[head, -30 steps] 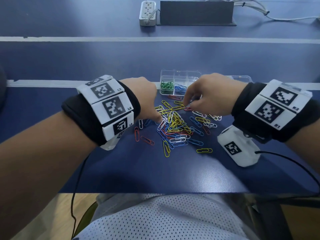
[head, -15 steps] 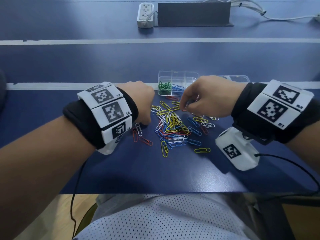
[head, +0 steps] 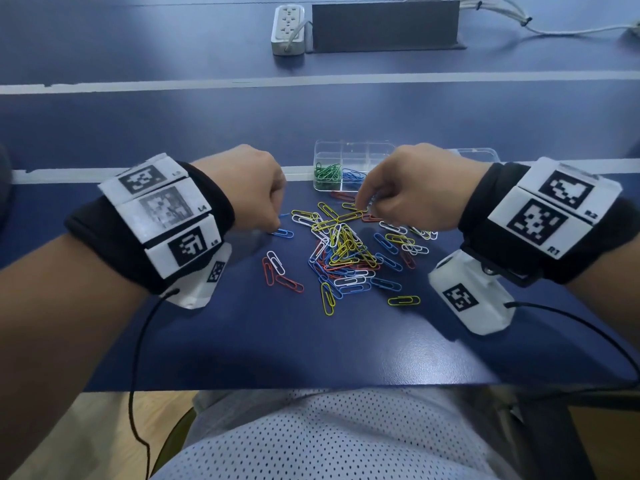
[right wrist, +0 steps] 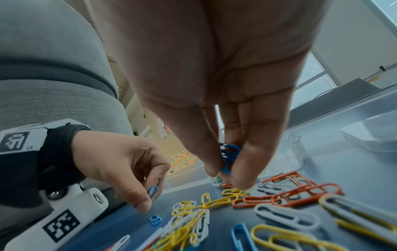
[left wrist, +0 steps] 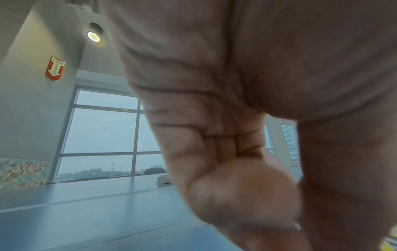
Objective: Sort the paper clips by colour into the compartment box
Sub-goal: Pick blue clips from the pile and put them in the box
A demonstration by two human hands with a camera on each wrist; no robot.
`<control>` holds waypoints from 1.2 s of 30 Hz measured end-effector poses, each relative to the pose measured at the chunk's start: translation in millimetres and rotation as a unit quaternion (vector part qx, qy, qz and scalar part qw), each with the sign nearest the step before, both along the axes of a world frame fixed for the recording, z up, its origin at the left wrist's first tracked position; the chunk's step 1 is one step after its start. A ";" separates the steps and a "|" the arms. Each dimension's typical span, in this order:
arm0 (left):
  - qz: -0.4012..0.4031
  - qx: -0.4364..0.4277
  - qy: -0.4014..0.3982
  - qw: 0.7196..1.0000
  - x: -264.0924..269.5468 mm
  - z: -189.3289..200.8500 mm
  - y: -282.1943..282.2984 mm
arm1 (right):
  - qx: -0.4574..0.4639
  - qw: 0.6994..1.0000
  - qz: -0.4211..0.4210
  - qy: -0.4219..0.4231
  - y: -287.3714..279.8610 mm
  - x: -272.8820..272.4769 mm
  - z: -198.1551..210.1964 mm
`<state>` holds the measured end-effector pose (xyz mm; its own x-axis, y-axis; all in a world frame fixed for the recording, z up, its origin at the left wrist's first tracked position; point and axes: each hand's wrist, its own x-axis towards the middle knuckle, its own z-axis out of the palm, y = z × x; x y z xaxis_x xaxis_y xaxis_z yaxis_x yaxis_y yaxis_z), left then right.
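A loose pile of paper clips (head: 346,251) in yellow, white, blue and red lies mid-table. Behind it stands the clear compartment box (head: 381,150), with green clips (head: 327,174) in its front-left cell and blue clips (head: 353,176) in the cell beside it. My right hand (head: 360,204) hovers over the pile's far edge, just in front of the box, and pinches a bunch of blue clips (right wrist: 227,155). My left hand (head: 277,225) is at the pile's left edge, pinching one blue clip (right wrist: 152,191) between thumb and forefinger. Another blue clip (head: 282,233) lies under it.
The box's clear lid (head: 479,154) lies behind my right wrist. A white power strip (head: 289,29), a dark panel (head: 384,26) and cables (head: 519,20) sit at the far edge. The table's front edge (head: 311,388) is near my lap.
My left hand has drawn back left out of the pile. My right hand has shifted slightly left at the pile's far edge.
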<state>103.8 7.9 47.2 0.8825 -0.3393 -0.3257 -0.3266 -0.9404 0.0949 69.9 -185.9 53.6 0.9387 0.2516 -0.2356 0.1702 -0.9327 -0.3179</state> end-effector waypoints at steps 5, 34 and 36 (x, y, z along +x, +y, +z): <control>-0.035 -0.009 0.024 0.999 0.5 -5.4 4.1 | -0.008 1.000 0.011 -0.002 4.1 -0.9 0.2; -0.100 -0.113 -0.082 0.985 11.3 5.3 -25.4 | 0.040 0.994 -0.087 -0.058 9.3 53.4 3.5; -0.108 -0.127 -0.090 0.982 18.0 5.2 -37.6 | 0.049 0.993 -0.088 -0.060 6.6 50.4 4.2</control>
<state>121.7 -29.7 52.4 0.8164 -0.5753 -0.0513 -0.5491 -0.8007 0.2396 120.3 -179.3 57.8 0.9901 0.0965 -0.1016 0.0488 -0.9168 -0.3963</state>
